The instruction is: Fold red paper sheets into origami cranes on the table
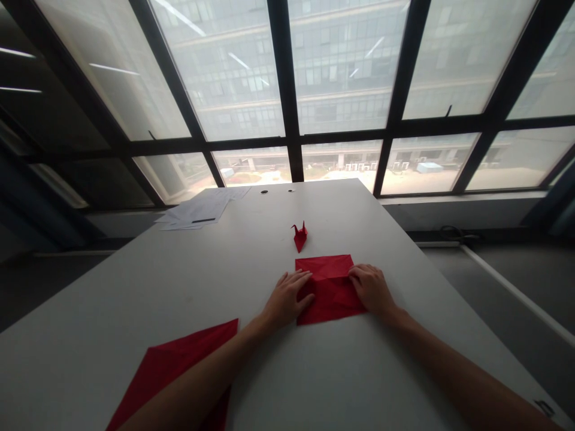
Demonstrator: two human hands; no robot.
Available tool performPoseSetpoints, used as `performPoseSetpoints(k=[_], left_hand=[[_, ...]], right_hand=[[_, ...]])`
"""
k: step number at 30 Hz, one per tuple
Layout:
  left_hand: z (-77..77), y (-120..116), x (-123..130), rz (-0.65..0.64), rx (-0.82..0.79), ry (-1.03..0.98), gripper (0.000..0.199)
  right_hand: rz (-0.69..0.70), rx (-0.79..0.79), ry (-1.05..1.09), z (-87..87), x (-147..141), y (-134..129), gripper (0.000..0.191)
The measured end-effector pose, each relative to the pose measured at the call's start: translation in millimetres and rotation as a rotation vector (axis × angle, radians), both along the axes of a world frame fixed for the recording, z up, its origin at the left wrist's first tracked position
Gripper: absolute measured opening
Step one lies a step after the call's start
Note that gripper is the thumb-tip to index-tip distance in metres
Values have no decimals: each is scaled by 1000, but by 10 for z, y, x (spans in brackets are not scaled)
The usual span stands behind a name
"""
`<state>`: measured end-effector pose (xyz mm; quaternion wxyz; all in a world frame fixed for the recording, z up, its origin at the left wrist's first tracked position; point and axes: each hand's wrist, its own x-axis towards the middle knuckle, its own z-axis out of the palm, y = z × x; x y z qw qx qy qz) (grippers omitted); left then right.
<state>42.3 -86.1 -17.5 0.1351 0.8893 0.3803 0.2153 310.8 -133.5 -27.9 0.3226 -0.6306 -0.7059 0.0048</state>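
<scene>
Head view: nearside of the paper crane (300, 239), the red sheet (330, 296) lay, crease crosswise, between the left hand (290, 297), fingers spread, and right hand (372, 288), fingers bunched, pinch unclear.

1. One left hand (287, 297) and one right hand (372, 290) are shown.
2. Two red sheets (331, 296) (168, 362) are counted.
3. One folded red crane (300, 239) is counted.
4. One white table (202, 293) is seen.
5. Several white papers (197, 208) are seen; their exact number cannot be told.
6. One dark strip (203, 220) is seen.
</scene>
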Motion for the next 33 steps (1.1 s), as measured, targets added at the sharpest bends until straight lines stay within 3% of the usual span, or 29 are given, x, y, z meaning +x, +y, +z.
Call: performPoseSetpoints(k=[11, 15, 25, 33], left_hand=[[71, 35, -8, 81, -3, -103, 22], [55, 59, -27, 73, -21, -185, 18], [26, 71, -37, 105, -43, -289, 13], [84, 44, -18, 122, -31, -334, 15]], right_hand=[[21, -15, 10, -16, 30, 14, 14], [21, 9, 11, -21, 20, 12, 14], [175, -2, -32, -10, -8, -5, 10], [99, 30, -20, 29, -1, 8, 15]])
